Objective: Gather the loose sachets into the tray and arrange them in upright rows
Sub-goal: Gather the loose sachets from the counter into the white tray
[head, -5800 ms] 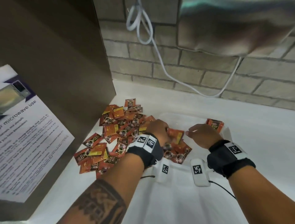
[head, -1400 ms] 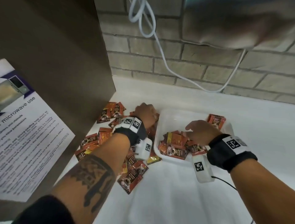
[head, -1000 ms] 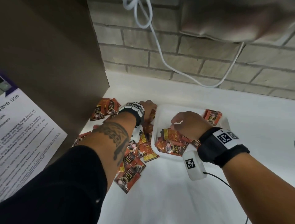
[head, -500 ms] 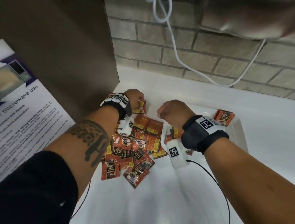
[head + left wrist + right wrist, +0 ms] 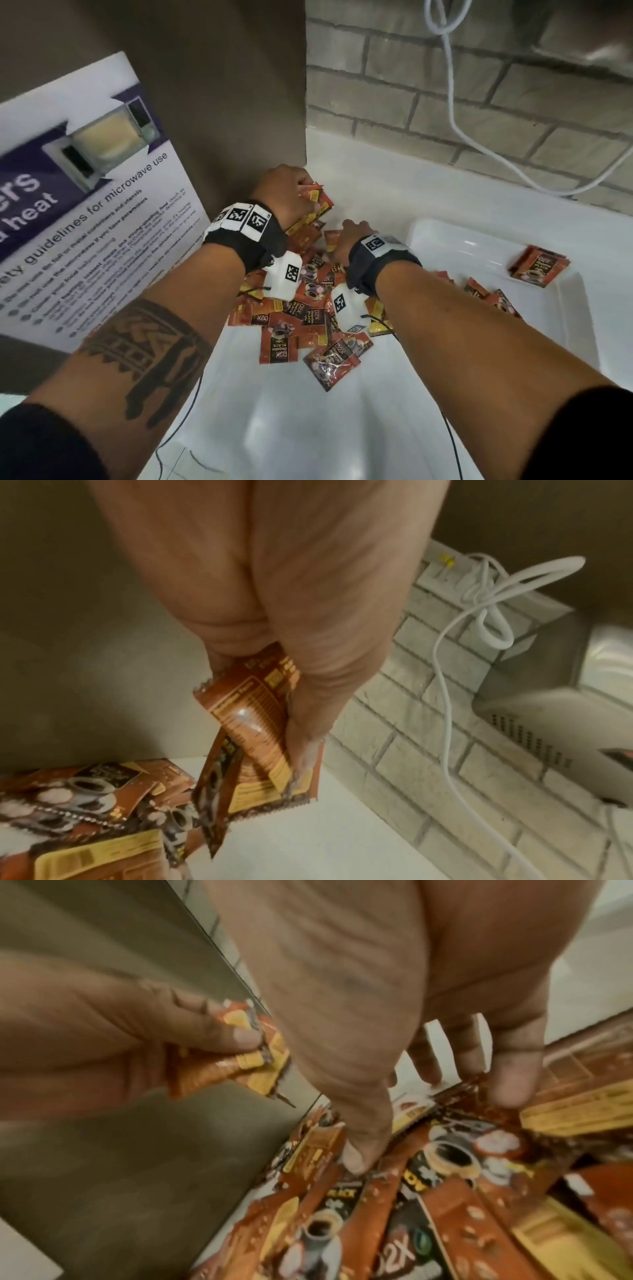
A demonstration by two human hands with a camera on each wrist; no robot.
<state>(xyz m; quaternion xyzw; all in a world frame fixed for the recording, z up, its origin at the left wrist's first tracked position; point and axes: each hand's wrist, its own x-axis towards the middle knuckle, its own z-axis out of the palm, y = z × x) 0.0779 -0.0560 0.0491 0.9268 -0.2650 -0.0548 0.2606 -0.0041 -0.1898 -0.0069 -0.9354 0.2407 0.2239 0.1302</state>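
Orange-brown coffee sachets (image 5: 301, 315) lie in a loose heap on the white counter, left of the white tray (image 5: 459, 246). Inside the tray a small stack of sachets (image 5: 539, 266) leans at the far right and a few lie flat (image 5: 493, 299) near my right forearm. My left hand (image 5: 308, 202) is at the back of the heap by the brown panel. It grips a bunch of sachets (image 5: 253, 718) between thumb and fingers, lifted off the counter. My right hand (image 5: 346, 234) reaches over the heap with its fingers (image 5: 356, 1158) spread, their tips touching sachets and holding none.
A brown panel (image 5: 222, 85) with a microwave-use poster (image 5: 85, 212) walls off the left. A brick wall (image 5: 445, 102) with a hanging white cable (image 5: 455, 113) runs along the back. Bare white counter (image 5: 308, 428) lies in front of the heap.
My right hand has left the tray and moved left onto the heap. My left hand has gone to the back corner and lifted a bunch of sachets. The view has swung left.
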